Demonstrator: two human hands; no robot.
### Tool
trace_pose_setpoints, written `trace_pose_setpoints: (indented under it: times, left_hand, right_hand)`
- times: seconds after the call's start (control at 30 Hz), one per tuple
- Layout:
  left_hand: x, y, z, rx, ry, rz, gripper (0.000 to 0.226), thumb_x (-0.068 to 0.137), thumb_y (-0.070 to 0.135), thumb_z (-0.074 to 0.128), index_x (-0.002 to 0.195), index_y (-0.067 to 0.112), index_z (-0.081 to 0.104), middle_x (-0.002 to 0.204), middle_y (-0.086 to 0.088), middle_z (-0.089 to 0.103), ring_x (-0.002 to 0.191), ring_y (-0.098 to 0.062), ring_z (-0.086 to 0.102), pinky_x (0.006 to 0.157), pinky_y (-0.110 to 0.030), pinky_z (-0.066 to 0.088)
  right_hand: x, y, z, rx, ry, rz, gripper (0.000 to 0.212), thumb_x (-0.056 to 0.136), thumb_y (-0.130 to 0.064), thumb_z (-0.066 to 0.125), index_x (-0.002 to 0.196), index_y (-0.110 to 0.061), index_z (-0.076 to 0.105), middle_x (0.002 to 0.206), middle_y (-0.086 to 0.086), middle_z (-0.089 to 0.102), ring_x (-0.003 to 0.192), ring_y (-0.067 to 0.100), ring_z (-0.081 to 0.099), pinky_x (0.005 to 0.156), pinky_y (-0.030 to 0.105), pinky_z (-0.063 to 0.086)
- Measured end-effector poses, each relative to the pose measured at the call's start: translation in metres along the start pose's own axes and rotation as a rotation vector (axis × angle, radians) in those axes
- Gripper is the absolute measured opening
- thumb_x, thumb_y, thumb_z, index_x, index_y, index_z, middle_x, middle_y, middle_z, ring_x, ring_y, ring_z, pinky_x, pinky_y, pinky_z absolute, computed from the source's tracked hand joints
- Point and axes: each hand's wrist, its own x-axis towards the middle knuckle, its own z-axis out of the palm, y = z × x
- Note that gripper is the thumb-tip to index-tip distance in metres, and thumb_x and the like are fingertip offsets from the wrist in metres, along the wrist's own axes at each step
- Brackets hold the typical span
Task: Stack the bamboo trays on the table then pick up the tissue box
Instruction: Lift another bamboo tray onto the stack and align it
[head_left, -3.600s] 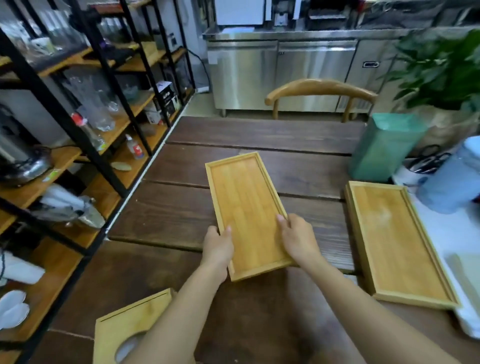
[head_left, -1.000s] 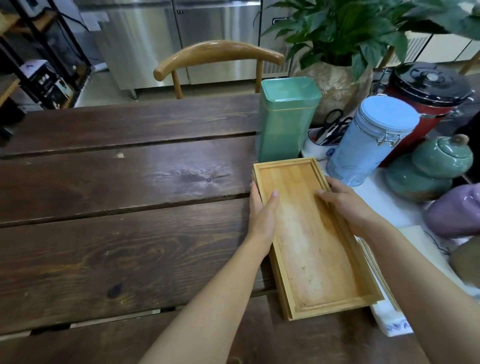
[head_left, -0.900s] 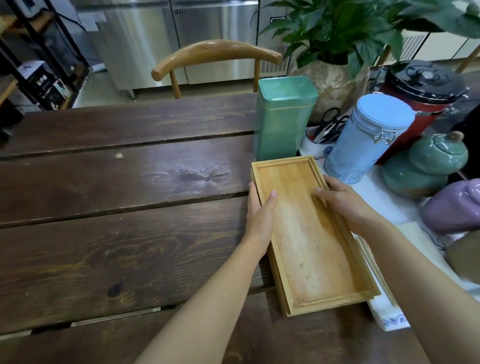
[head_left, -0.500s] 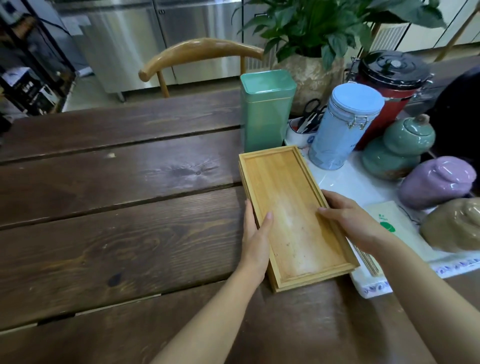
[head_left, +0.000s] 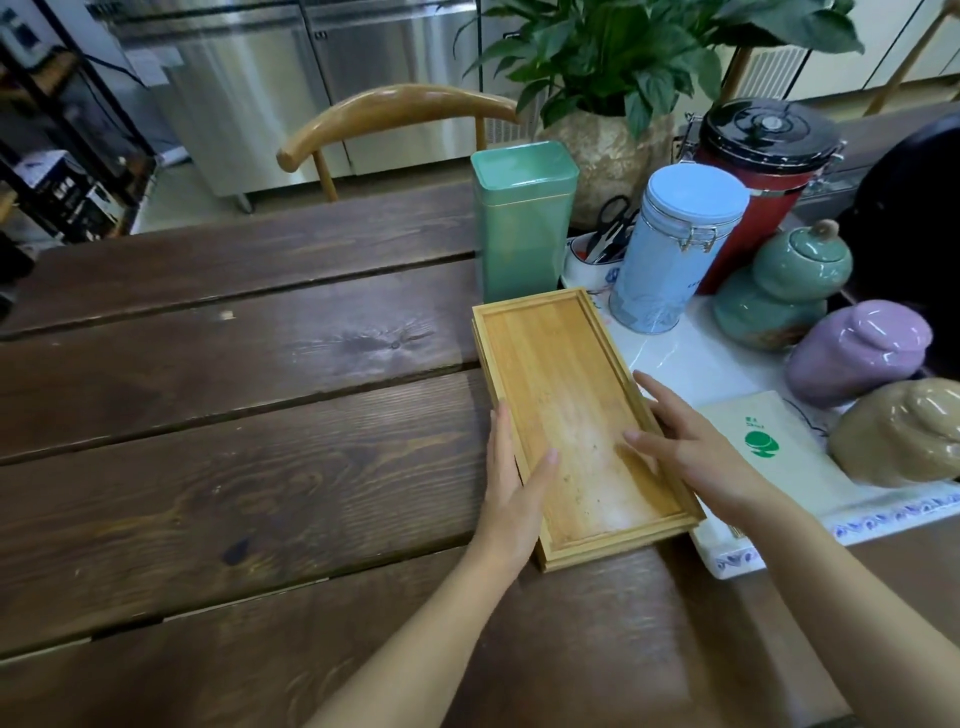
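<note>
Two bamboo trays are stacked on the dark wooden table (head_left: 234, 441), right of centre. The top bamboo tray (head_left: 561, 395) sits nested on the lower one, of which only an edge (head_left: 597, 558) shows. My left hand (head_left: 511, 493) lies along the stack's left side, thumb over the rim. At the right rim, my right hand (head_left: 696, 452) has its thumb inside the tray and its fingers outside. The tissue box is out of view.
A green tin (head_left: 522, 218) stands just behind the trays. To their right a white mat (head_left: 696, 358) carries a blue jar (head_left: 675, 249), a red canister (head_left: 758, 171), several ceramic jars and a paper packet (head_left: 774, 447). Behind these are a potted plant and a chair (head_left: 395, 109).
The tray I held at the table's middle now lies on the second tray at the right. Over the last second both hands slid along its sides toward the near end.
</note>
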Motion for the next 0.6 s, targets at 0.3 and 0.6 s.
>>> trace_pose_setpoints:
  times: [0.3, 0.6]
  left_hand:
    - [-0.037, -0.026, -0.021, 0.556, -0.213, 0.280, 0.040, 0.077, 0.031, 0.074, 0.090, 0.047, 0.040, 0.149, 0.023, -0.015, 0.140, 0.008, -0.008, 0.097, 0.010, -0.002]
    - [-0.041, -0.036, -0.018, 0.556, -0.131, 0.375, 0.037, 0.082, 0.017, 0.072, 0.078, 0.043, 0.045, 0.152, 0.015, -0.002, 0.143, 0.000, 0.004, 0.106, 0.004, 0.004]
  right_hand:
    - [-0.045, 0.031, -0.018, -0.509, -0.151, -0.198, 0.044, 0.058, -0.024, 0.085, 0.091, -0.041, 0.061, 0.139, -0.007, 0.025, 0.128, 0.004, 0.031, 0.098, 0.020, 0.031]
    - [-0.053, 0.048, -0.014, -0.530, 0.003, -0.348, 0.037, 0.068, -0.004, 0.078, 0.075, -0.035, 0.059, 0.130, -0.025, 0.024, 0.117, 0.017, 0.047, 0.098, 0.020, 0.033]
